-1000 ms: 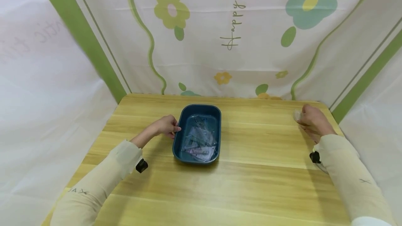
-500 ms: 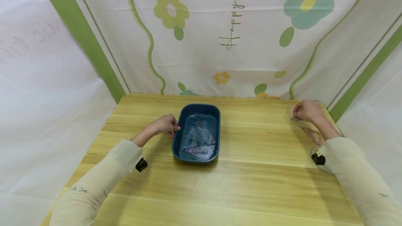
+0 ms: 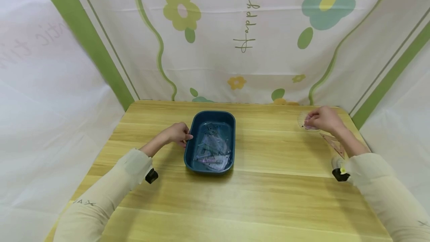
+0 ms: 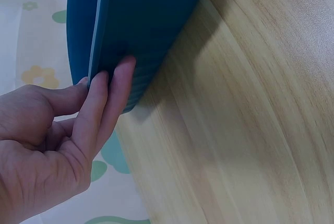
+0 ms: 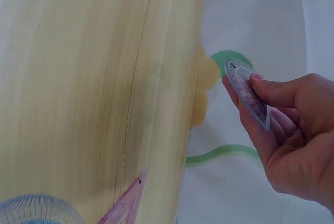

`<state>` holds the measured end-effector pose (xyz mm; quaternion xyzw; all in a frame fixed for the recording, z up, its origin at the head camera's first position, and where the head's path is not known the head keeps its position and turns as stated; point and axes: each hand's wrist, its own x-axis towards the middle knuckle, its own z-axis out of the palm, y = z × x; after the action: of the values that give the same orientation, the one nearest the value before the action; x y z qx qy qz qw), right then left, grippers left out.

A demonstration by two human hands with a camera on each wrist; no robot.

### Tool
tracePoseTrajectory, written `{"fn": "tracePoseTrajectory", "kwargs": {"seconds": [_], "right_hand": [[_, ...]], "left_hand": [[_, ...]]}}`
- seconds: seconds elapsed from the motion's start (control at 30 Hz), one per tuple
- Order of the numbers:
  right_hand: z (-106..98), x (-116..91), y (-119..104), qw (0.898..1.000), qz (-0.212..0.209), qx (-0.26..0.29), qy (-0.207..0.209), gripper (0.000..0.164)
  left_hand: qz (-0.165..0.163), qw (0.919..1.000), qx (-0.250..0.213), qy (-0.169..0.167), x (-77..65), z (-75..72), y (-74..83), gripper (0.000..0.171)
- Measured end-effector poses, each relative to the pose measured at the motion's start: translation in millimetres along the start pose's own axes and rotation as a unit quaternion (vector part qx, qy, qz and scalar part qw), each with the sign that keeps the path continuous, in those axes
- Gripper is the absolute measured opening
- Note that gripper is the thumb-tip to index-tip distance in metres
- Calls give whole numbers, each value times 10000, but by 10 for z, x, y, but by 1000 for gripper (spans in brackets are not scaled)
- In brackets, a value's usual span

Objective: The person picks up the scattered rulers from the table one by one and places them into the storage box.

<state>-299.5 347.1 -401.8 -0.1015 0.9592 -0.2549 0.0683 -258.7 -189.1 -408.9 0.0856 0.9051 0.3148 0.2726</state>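
My left hand [image 3: 178, 133] pinches the left rim of a dark blue plastic bin [image 3: 187, 160], thumb over the edge and fingers against the outer wall [image 4: 148, 20]. In the bin lie several clear plastic set squares and rulers [image 3: 215, 148], overlapping each other. At the far right of the table, my right hand [image 3: 324, 118] pinches a clear, pink-tinted protractor [image 5: 245, 88] between thumb and fingers. Below that hand in the head view lies a pink set square [image 3: 332, 144]. Nearer my right cuff is a clear round-edged protractor [image 5: 39, 211], partly hidden by the sleeve in the head view.
The wood-grain table [image 3: 275, 201] runs up to a white curtain [image 3: 215, 55] printed with flowers and green bands. More white cloth hangs at both sides. Bare wood lies between the bin and my right hand.
My right hand has moved left with the protractor, uncovering more of the pink set square and the protractor by the cuff. The left hand stays on the bin's rim.
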Motion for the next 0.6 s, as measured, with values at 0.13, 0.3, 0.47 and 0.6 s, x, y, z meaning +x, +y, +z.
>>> {"fn": "tracePoseTrajectory", "kwargs": {"seconds": [0.13, 0.3, 0.47, 0.6], "right_hand": [[52, -60, -139, 9999, -58, 152, 46, 25], [132, -117, -293, 9987, -189, 478, 22, 25], [189, -157, -473, 9980, -321, 530, 87, 25], [240, -177, -600, 9965, -354, 762, -14, 20]], "left_hand": [[35, 10000, -58, -21, 6, 5, -4, 38], [49, 9999, -88, -41, 3, 11, -9, 40], [77, 9999, -69, -49, -10, 7, -8, 42], [107, 9999, -77, -16, -14, 4, 4, 42]]}}
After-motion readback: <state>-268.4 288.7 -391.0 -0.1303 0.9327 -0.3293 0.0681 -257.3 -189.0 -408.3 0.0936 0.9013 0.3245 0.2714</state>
